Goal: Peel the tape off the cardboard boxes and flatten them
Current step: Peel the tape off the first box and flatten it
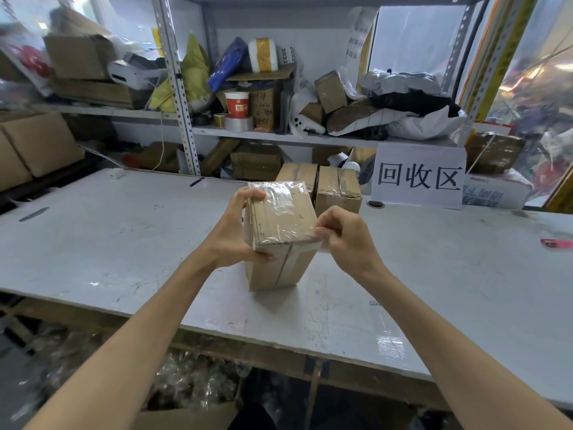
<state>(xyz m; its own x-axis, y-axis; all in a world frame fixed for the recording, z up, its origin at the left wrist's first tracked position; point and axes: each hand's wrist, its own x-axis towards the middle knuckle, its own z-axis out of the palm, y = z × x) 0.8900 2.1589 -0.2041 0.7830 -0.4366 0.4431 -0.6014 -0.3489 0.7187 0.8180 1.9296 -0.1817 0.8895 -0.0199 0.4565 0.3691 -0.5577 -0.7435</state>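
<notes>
A small brown cardboard box (280, 234) stands upright on the white table (124, 243), its top sealed with clear shiny tape (279, 200). My left hand (238, 231) grips the box's left side, thumb on the top edge and fingers under the near corner. My right hand (344, 237) pinches the tape at the box's near right top corner. Two more taped cardboard boxes (336, 189) stand side by side right behind it.
A white sign with black characters (418, 176) leans at the back right. Metal shelves (279, 135) behind the table hold boxes, tape rolls and bags. A red object (555, 243) lies at the table's right edge. Crumpled clear tape fills a carton (192, 386) below the table.
</notes>
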